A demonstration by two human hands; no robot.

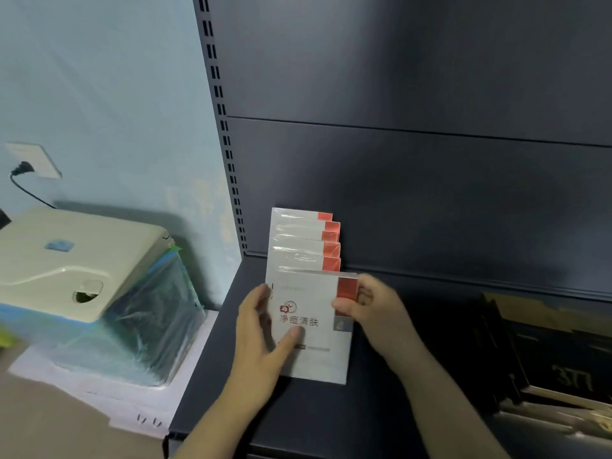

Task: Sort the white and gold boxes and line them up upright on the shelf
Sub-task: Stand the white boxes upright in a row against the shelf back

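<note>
The dark shelf [212,376] is carrying a row of white boxes [303,241] standing upright near its back left corner, while dark boxes [546,356] are lying toward its right edge. I am holding the front white box [311,329] upright just before the row. My left hand [265,339] is pressing its left edge and face, and my right hand [371,309] is pinching its red top right corner.

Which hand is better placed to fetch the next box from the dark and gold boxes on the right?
Right hand: it is nearer the dark and gold boxes; the left hand can steady the white box.
</note>
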